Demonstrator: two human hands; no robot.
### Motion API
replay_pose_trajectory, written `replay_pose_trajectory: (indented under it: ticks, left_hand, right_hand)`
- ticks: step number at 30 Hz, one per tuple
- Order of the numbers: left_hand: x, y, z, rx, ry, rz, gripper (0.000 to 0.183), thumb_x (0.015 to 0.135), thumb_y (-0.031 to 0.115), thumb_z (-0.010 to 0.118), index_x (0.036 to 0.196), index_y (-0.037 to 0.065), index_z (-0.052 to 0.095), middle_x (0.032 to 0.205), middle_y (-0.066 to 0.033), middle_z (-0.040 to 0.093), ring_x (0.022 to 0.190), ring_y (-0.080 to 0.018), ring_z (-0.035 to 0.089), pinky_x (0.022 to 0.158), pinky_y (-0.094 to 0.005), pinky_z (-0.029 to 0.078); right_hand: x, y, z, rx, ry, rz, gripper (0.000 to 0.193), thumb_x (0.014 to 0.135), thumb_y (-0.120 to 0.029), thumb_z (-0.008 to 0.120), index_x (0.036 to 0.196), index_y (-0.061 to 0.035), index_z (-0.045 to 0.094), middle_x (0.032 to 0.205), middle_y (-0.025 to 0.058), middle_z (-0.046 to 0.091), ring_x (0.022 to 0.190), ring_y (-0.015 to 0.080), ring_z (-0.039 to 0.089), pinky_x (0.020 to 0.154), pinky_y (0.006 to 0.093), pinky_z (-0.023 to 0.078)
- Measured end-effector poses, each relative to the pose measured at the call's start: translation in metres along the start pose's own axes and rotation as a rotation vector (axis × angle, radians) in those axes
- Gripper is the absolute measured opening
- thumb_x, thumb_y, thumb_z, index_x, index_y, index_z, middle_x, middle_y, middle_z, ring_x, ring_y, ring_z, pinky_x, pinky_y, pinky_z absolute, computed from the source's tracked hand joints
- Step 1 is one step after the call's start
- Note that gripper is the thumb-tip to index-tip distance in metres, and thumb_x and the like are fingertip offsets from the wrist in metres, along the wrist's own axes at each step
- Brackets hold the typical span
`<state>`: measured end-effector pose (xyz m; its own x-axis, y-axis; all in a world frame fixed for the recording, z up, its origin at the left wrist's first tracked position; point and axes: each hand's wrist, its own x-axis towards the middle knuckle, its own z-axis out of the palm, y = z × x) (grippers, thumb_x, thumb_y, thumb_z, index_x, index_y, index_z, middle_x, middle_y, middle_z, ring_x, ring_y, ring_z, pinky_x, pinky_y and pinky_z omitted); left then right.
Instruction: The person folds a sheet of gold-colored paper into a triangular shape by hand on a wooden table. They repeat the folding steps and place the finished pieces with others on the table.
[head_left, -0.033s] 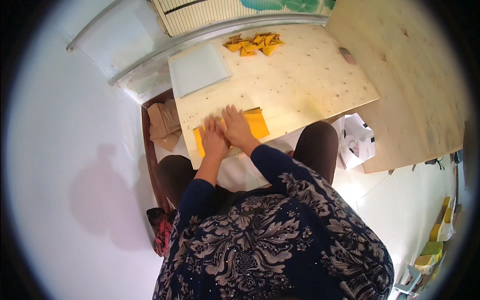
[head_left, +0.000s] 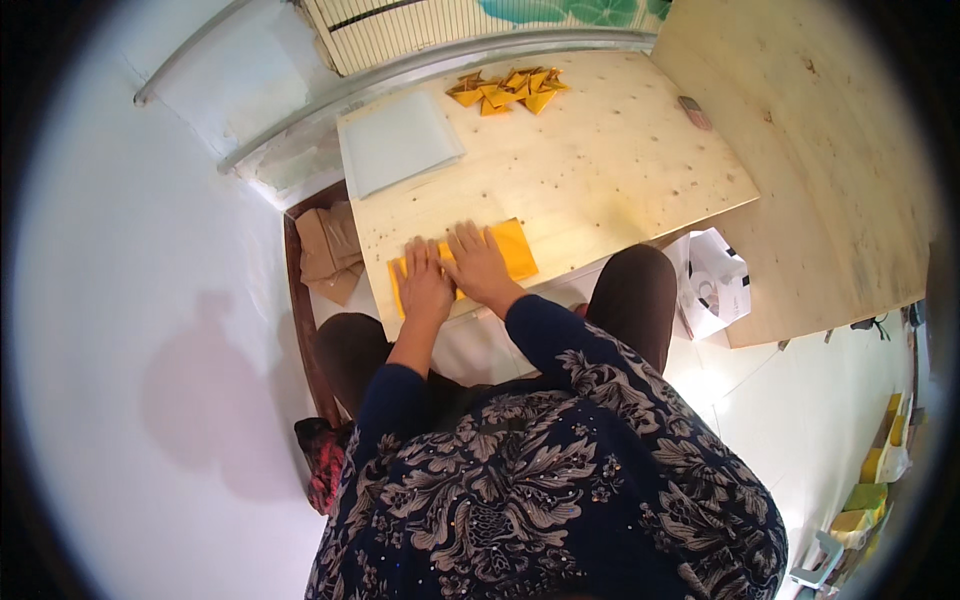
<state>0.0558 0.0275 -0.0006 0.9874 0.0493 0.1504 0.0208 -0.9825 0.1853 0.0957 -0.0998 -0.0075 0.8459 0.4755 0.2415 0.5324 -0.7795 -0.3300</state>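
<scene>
A strip of golden-yellow paper (head_left: 516, 250), seemingly folded over, lies along the near left edge of the wooden table (head_left: 590, 160). Flat on its left half rests my left hand (head_left: 426, 284), fingers stretched out and pointing away from me. My right hand (head_left: 476, 266) presses on the middle of the strip, its fingers extended and slightly spread, its thumb side close to my left hand. Both palms hide part of the paper; its right end and a bit of its left end show. At the far edge sits a pile of folded golden paper triangles (head_left: 508, 92).
Left of the pile lies a stack of whitish translucent sheets (head_left: 402, 142). A small reddish-brown object (head_left: 694, 113) rests by the tall wooden panel (head_left: 820, 170) at right. A white bag (head_left: 716, 282) stands below the table, and brown cardboard (head_left: 328, 250) lies at its left.
My hands have slid a little toward me over the paper. The dark raised fold at the strip's far right corner now looks flatter.
</scene>
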Motion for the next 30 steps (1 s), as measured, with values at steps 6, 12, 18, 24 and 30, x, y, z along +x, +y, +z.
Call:
replay_pose_trajectory:
  ticks: [6, 12, 18, 24, 30]
  left_hand:
    - [-0.017, -0.027, 0.012, 0.012, 0.004, 0.007, 0.066, 0.096, 0.048, 0.044, 0.149, 0.009, 0.032, 0.157, -0.0166, 0.024, 0.146, -0.0317, 0.018, 0.117, -0.0512, 0.007]
    - [-0.014, -0.025, 0.006, 0.017, -0.071, -0.031, 0.070, 0.095, 0.048, 0.047, 0.149, 0.007, 0.030, 0.157, -0.0166, 0.024, 0.146, -0.0323, 0.018, 0.117, -0.0520, 0.008]
    - [0.069, 0.000, -0.043, -0.036, 0.333, 0.105, 0.061, 0.086, 0.037, 0.067, 0.134, 0.003, 0.049, 0.130, -0.0193, 0.055, 0.124, -0.0346, 0.049, 0.109, -0.0493, 0.029]
    - [0.263, 0.132, -0.034, -0.158, 0.082, 0.191, 0.066, 0.080, 0.045, 0.072, 0.124, 0.000, 0.054, 0.111, -0.0184, 0.064, 0.093, -0.0328, 0.066, 0.077, -0.0405, 0.053]
    - [0.365, 0.217, 0.038, 0.123, 0.006, 0.110, 0.087, 0.082, 0.047, 0.068, 0.145, -0.001, 0.031, 0.109, -0.0215, 0.065, 0.094, -0.0326, 0.067, 0.074, -0.0453, 0.054]
  right_hand:
    - [-0.054, 0.093, -0.024, -0.188, 0.154, -0.073, 0.055, 0.093, -0.040, 0.052, 0.135, -0.0048, 0.049, 0.150, 0.0158, 0.036, 0.142, 0.0329, 0.028, 0.113, 0.0517, 0.024]
    - [-0.022, 0.134, -0.080, 0.563, 0.230, 0.318, 0.054, 0.093, -0.033, 0.060, 0.135, -0.0022, 0.049, 0.131, 0.0145, 0.057, 0.118, 0.0266, 0.056, 0.096, 0.0377, 0.046]
    - [0.038, 0.188, -0.138, 1.428, 0.616, 0.629, 0.065, 0.093, -0.030, 0.063, 0.142, 0.0046, 0.038, 0.129, 0.0146, 0.055, 0.115, 0.0259, 0.058, 0.090, 0.0352, 0.050]
    - [0.065, 0.223, -0.144, 1.646, 0.620, 0.763, 0.074, 0.089, -0.028, 0.069, 0.145, 0.0035, 0.032, 0.135, 0.0133, 0.050, 0.117, 0.0229, 0.054, 0.093, 0.0349, 0.048]
    - [0.075, 0.243, -0.150, 1.630, 0.516, 0.801, 0.080, 0.086, -0.031, 0.070, 0.146, 0.0047, 0.030, 0.141, 0.0180, 0.044, 0.125, 0.0243, 0.047, 0.102, 0.0351, 0.040]
